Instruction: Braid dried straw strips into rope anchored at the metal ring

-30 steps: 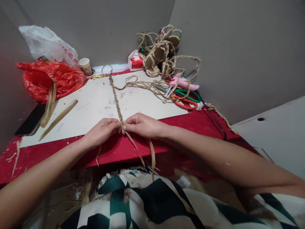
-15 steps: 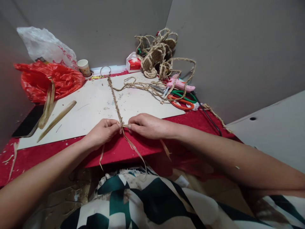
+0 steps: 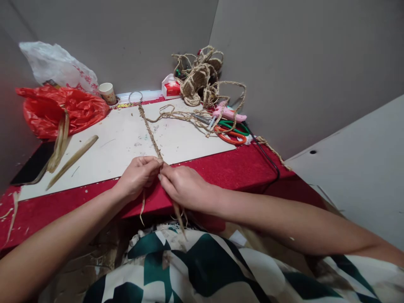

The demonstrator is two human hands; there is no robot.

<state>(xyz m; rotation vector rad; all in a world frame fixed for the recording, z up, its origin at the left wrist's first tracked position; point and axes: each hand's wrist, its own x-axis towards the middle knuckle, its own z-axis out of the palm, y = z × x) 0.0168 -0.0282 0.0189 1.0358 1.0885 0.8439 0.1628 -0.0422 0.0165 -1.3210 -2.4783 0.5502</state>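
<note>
Red cloth [image 3: 252, 168], braid [image 3: 150, 131], pinched (end seemingly hidden)

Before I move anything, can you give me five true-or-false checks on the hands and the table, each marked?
1. The left hand is at the near end of the braided cord. True.
2. The right hand rests on the white board, away from the cord. False: the right hand is next to the left, at the cord's near end.
3. Loose strips hang below the right hand. True.
4. The paper cup lies on its side. False: the paper cup stands upright.
5. The pink glue gun lies near an orange handle. True.
</note>
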